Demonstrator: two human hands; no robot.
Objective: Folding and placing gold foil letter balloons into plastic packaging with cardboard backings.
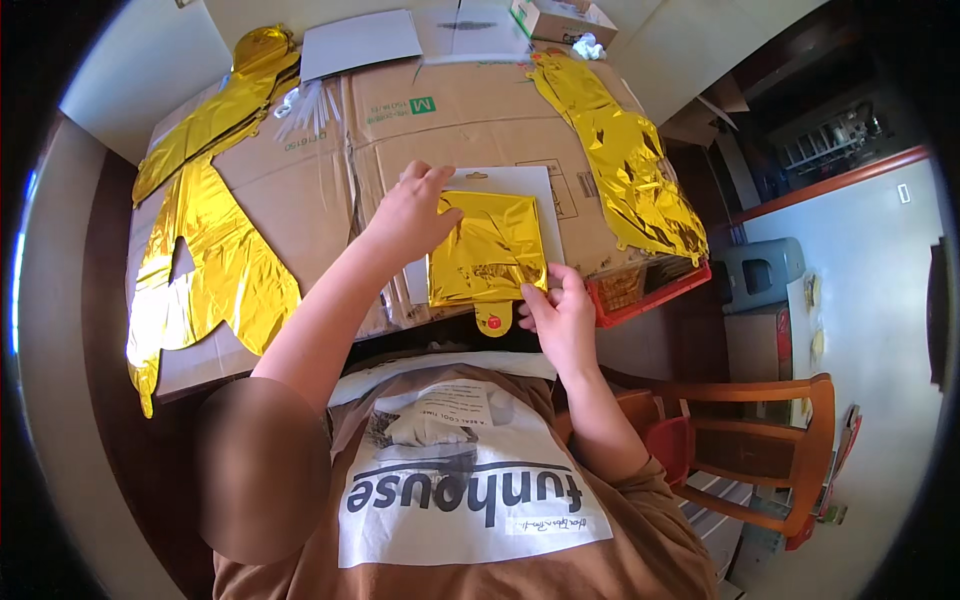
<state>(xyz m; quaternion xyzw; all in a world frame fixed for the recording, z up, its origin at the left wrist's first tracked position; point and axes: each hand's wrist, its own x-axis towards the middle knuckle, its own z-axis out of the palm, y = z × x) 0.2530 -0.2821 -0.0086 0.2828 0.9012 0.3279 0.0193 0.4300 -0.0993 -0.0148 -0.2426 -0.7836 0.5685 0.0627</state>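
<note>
A gold foil balloon (487, 240), folded into a flat square, lies over a white card (548, 205) with a hanger hole at its top. From its lower edge a rounded gold tab (493, 320) with a red dot sticks out toward me. My left hand (412, 208) grips the balloon's upper left edge, the thumb on the foil and the fingers curled by the card. At the lower right corner, my right hand (562, 312) pinches the foil between thumb and fingers.
Flat gold foil balloons lie at the left (215, 255), far left (225, 110) and right (625, 150) of the cardboard-covered table (400, 130). Clear straws (310, 110), white sheets (362, 44) and an open box (565, 20) stand behind. A red-rimmed tray (650, 293) and wooden chair (750, 450) are at right.
</note>
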